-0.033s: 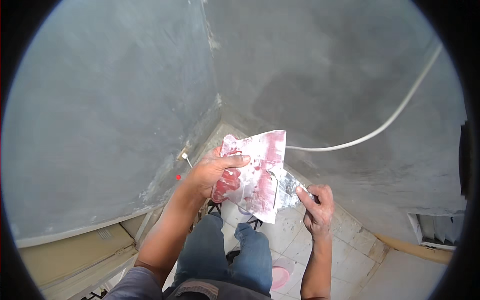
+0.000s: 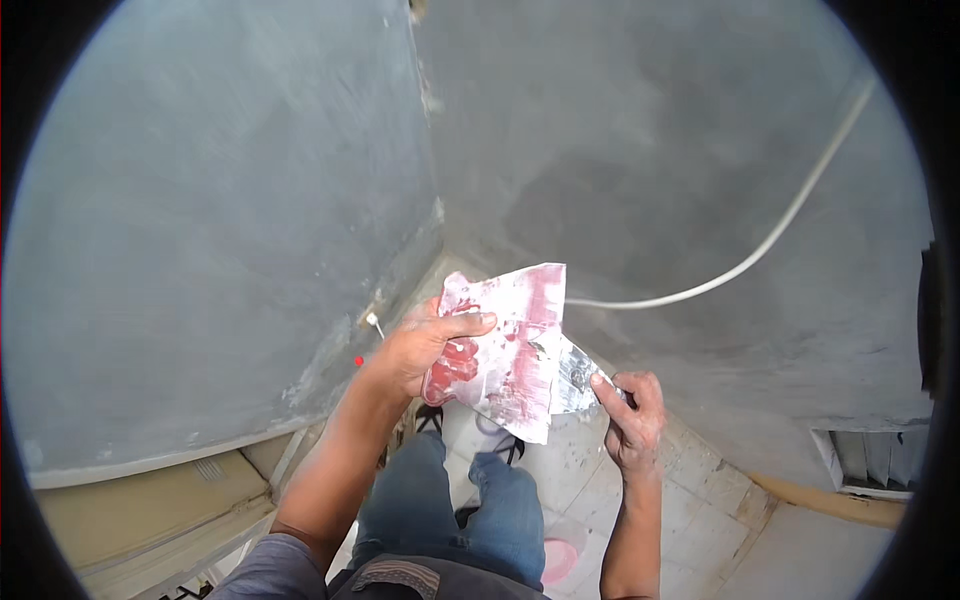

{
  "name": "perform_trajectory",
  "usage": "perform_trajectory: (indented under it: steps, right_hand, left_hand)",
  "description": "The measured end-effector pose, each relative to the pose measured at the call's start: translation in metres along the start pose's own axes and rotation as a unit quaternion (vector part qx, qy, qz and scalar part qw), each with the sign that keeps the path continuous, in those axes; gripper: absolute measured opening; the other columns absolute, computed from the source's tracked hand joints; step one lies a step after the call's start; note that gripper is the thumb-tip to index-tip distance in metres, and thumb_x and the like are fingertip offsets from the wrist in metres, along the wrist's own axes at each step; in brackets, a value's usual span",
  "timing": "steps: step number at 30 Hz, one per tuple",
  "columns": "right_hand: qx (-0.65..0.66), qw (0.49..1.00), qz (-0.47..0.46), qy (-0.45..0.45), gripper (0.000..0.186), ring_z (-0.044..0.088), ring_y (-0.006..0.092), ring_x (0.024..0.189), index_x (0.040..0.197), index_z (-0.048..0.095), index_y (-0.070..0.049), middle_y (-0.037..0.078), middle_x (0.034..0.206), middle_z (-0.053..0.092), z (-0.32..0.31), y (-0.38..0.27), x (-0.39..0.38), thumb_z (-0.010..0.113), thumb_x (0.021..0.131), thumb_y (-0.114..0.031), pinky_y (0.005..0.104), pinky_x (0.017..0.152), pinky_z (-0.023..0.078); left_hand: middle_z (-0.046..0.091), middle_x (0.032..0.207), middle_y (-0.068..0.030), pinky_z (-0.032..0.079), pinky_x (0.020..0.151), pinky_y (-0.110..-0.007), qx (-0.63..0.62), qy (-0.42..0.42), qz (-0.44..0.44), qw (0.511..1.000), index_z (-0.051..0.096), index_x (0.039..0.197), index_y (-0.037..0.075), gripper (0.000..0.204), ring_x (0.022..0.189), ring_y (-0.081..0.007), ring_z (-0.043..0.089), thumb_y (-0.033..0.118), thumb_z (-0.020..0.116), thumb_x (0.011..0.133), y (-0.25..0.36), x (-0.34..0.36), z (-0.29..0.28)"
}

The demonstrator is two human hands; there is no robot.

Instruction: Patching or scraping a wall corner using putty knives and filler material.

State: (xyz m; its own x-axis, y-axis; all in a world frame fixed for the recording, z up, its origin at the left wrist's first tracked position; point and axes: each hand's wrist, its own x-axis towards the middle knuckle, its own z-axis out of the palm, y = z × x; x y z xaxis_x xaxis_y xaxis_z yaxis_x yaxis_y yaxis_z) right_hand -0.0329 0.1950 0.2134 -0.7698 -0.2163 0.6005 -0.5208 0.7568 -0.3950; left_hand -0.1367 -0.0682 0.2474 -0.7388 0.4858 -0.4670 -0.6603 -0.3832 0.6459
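My left hand (image 2: 425, 345) grips a flat board (image 2: 510, 345) smeared with white and red paste, thumb lying across its top face. My right hand (image 2: 632, 410) is closed around the handle of a putty knife (image 2: 572, 372), whose metal blade rests against the board's right edge. Both hands are held in front of a corner where two grey plastered walls meet. My legs in blue jeans (image 2: 470, 500) show below the hands.
The grey wall on the left (image 2: 220, 230) and the grey wall on the right (image 2: 680, 170) meet at a corner. A white cable (image 2: 760, 250) curves across the right wall. A vent (image 2: 870, 455) sits low right. Pale floor tiles (image 2: 690, 510) lie underfoot, with a pink disc (image 2: 560, 560).
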Motion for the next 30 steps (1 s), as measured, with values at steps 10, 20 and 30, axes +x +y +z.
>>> perform_trajectory:
  steps: [10, 20, 30]
  right_hand:
    - [0.471, 0.772, 0.423, -0.055, 0.031, 0.057, 0.013, 0.052, 0.113, 0.06, 0.009, 0.01, 0.077, 0.065, -0.115, -0.084, -0.007, 0.045, 0.099, -0.013, 0.0271, 0.051, 0.05]
    - [0.599, 0.644, 0.466, -0.099, 0.032, 0.055, 0.0139, 0.047, 0.118, 0.055, 0.011, 0.011, 0.08, 0.067, -0.099, -0.076, 0.059, 0.046, 0.097, -0.012, 0.0262, 0.04, 0.046]
    - [0.644, 0.587, 0.484, -0.079, 0.032, 0.053, 0.0106, 0.048, 0.119, 0.055, 0.008, 0.009, 0.077, 0.064, -0.063, -0.073, 0.078, 0.05, 0.095, -0.012, 0.0225, 0.037, 0.042]
  left_hand:
    - [0.067, 0.094, -0.0073, 0.056, 0.075, -0.032, 0.079, 0.092, 0.272, 0.955, 0.06, 0.104, -0.001, 0.025, 0.082, -0.0152, 0.067, 0.006, 0.072, 0.083, 0.021, -0.076, 0.075]
    - [0.068, 0.101, -0.0074, 0.054, 0.078, -0.029, 0.034, 0.096, 0.351, 0.931, 0.062, 0.111, -0.001, 0.028, 0.085, -0.0125, 0.065, 0.011, 0.07, 0.087, 0.001, -0.067, 0.076]
    - [0.07, 0.091, -0.0055, 0.051, 0.069, -0.024, 0.21, 0.13, 0.385, 0.889, 0.068, 0.1, -0.005, 0.021, 0.079, -0.0075, 0.062, 0.012, 0.069, 0.088, 0.002, -0.061, 0.057]
